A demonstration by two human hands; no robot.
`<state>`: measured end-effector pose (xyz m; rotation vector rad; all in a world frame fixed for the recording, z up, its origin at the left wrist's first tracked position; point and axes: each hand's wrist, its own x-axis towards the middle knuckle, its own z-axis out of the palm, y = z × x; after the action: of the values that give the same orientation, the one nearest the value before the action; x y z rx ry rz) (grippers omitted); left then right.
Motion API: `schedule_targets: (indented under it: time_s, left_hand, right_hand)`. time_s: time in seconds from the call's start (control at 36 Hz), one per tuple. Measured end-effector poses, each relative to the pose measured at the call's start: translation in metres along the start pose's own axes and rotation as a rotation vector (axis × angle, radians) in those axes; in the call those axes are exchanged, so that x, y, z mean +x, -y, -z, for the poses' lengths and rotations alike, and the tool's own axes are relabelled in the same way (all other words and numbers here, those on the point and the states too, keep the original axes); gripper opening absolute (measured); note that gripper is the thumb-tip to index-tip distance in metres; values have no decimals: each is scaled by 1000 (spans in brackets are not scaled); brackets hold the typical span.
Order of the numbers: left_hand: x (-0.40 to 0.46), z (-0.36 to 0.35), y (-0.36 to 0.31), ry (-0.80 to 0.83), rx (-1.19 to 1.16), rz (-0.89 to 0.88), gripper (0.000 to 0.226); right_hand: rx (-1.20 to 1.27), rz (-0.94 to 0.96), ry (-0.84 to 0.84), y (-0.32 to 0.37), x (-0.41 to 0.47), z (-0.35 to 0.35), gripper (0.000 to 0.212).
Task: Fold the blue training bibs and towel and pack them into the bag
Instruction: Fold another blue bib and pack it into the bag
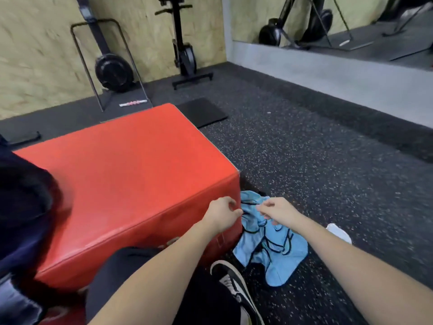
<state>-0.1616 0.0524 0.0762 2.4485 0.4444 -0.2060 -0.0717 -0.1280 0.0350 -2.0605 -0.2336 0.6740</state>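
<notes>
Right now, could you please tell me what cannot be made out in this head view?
- Bag: dark shape at the left edge, cut off; identity unclear.
- Towel: not separable within the crumpled blue bibs.
- Bibs' far side: hidden behind the red box corner.
- Grip: left hand and right hand blurred; pinch unclear.

Both bare forearms reach toward twelve o'clock, close together; the left hand [223,213] and right hand [276,211] have fingers curled, pinching.

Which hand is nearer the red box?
Left. The left hand is right at the near corner of the red box; the right hand is farther right, pinching the blue bibs.
</notes>
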Motion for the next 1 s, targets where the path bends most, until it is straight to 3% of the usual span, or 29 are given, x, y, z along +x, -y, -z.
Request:
schedule_targets:
  time_s: [0.25, 0.39, 0.67, 0.78, 0.86, 1.0]
  left_hand:
    - [72, -84, 12, 210, 8, 116, 46]
    - [110, -123, 23, 239, -48, 172, 52]
    - [165, -165, 36, 191, -161, 207, 36]
    - [170, -173, 40, 202, -201, 220, 40]
    - [168, -176, 44, 208, -184, 228, 42]
    - [162, -165, 38, 204, -200, 234, 42]
  right_hand:
    - [-113, -176, 83, -110, 77, -17, 17]
    - [-172, -169, 70, -127, 126, -25, 32]
    - [-348, -63, -36, -143, 225, -34, 43]
    - [-384, -36, 0, -147, 245, -38, 47]
    - [-380, -57, -3, -151, 246, -39, 34]
    - [-278, 29, -149, -133, 227, -22, 8]
